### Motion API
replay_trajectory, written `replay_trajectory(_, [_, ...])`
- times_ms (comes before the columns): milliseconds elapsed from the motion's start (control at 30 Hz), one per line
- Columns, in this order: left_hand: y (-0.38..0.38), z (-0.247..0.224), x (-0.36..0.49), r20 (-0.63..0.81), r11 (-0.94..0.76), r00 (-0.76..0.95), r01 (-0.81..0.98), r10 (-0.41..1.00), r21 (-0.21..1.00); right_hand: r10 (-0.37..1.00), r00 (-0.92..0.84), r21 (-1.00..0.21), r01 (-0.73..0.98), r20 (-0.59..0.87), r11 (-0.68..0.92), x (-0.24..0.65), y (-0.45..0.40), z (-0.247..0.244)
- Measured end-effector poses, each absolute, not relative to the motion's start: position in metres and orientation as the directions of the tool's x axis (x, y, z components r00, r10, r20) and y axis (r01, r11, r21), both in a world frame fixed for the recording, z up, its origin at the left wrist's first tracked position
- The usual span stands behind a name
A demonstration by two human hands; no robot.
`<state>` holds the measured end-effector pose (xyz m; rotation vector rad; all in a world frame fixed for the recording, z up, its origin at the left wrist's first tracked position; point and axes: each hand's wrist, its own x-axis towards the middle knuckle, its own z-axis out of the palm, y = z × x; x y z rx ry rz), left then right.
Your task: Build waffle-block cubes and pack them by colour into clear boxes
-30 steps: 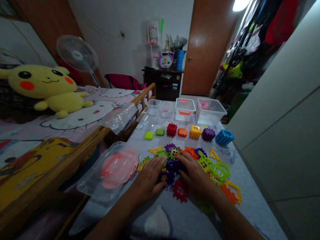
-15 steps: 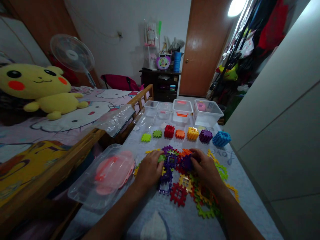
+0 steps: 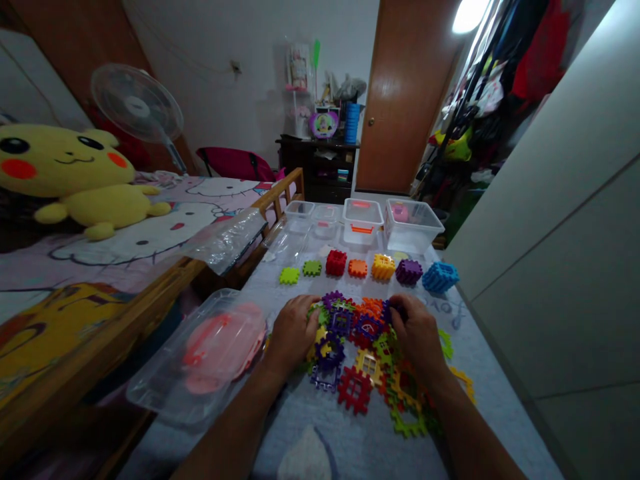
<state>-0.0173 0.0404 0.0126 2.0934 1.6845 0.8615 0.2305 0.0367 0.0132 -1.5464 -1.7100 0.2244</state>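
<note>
A heap of interlocking plastic building tiles with notched edges lies before me on the cloth-covered table. My left hand is at the heap's left side, thumb and fingers closed around a green tile. My right hand pinches a dark purple tile, mostly hidden by the fingers. Between the hands lie a purple window tile, another purple tile, and a purple ring-like tile. Nearer me are a red window tile and a yellow window tile.
Behind the heap runs a row of sorted tiles: green, a red stack, orange, a yellow stack, a purple stack, a blue stack. Clear bins stand farther back. A transparent lid lies left, beside the wooden bed rail.
My right hand has shifted slightly right; a purple tile that was by its fingers now lies on the heap. My left hand has drawn slightly left, uncovering more purple and yellow tiles.
</note>
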Motion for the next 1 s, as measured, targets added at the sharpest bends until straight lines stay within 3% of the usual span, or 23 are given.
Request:
replay_trajectory(200, [0.042,0.004,-0.02,0.235,-0.247,0.123,0.745,0.964,0.619,0.951,0.126,-0.742,0.656,0.283,0.134,0.233,0.036,0.014])
replay_trajectory(367, [0.042,0.0,-0.022,0.199,-0.222,0.12,0.736,0.973,0.639,0.982,0.054,-0.631,0.772,0.178,0.072,0.24,0.041,0.006])
replay_trajectory(567, [0.043,-0.005,-0.022,0.229,-0.243,0.127,0.764,0.965,0.598,0.939,-0.061,-0.479,0.848,0.338,0.227,0.239,0.04,0.009])
replay_trajectory(733, [0.042,-0.006,-0.021,0.242,-0.259,0.141,0.775,0.96,0.576,0.903,-0.364,-0.408,0.806,0.23,0.429,0.22,0.023,0.019])
replay_trajectory(867, [0.043,-0.007,-0.022,0.244,-0.257,0.139,0.787,0.96,0.561,0.905,-0.386,-0.351,0.834,0.179,0.426,0.21,0.018,0.019])
replay_trajectory(1000, [0.043,-0.009,-0.022,0.255,-0.266,0.142,0.786,0.956,0.559,0.904,-0.371,-0.403,0.81,0.211,0.426,0.211,0.021,0.018])
